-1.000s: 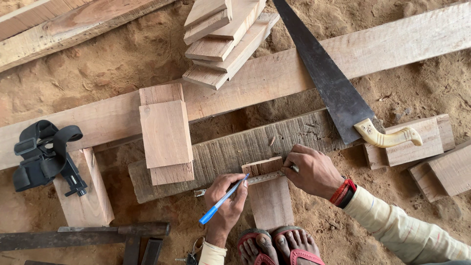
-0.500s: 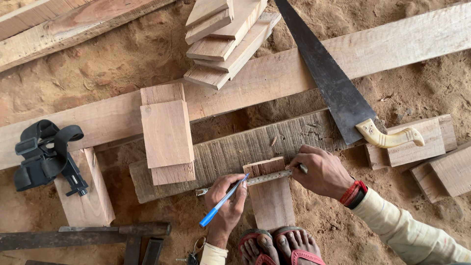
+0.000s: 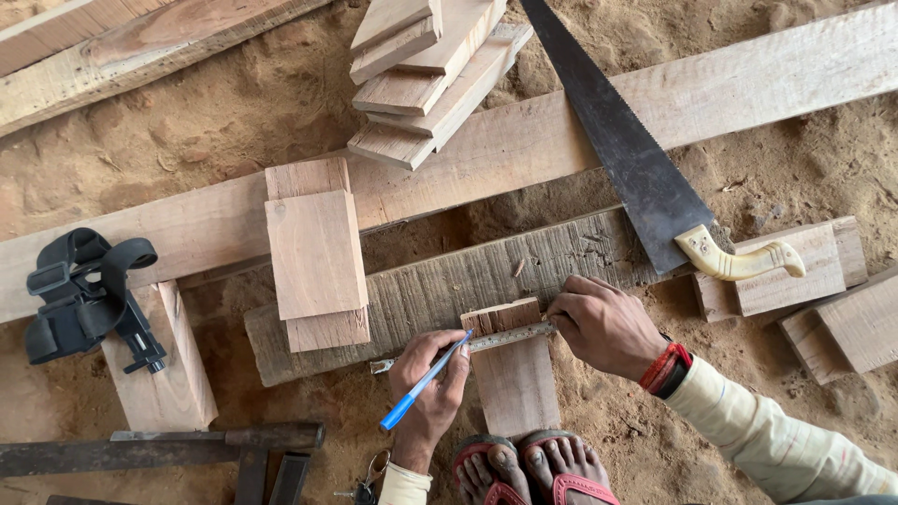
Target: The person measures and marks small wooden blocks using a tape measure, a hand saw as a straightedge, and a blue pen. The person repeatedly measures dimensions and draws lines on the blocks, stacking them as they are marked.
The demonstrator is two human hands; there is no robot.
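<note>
- The left hand (image 3: pixel 432 388) comes up from the bottom edge, fingers curled round a blue pen (image 3: pixel 423 382) held slantwise, its tip at the edge of a metal ruler (image 3: pixel 486 342).
- The right hand (image 3: pixel 606 324) reaches in from the right, knuckles up, fingertips closed and pressing down on the ruler's right end; a red and black band sits on the wrist above a cream sleeve.
- The ruler lies crosswise over a short wood block (image 3: pixel 513 374), pale and smooth-faced, whose top end rests against a long weathered plank (image 3: pixel 468 281), grey and rough-grained.
- The block's lower end meets 2 feet in red sandals (image 3: pixel 533 472).
- A handsaw (image 3: pixel 627 150) with a dark blade and cream plastic handle lies diagonally over the plank's right end.
- 2 stacked flat boards (image 3: pixel 316 252) lie on the plank's left part and on a long pale beam (image 3: pixel 524 140) behind it.
- A pile of cut slats (image 3: pixel 426 75) sits on that beam.
- A black strap harness (image 3: pixel 79 299) rests at the left on a pale offcut.
- Everything lies on a sawdust-covered floor (image 3: pixel 187 122).
</note>
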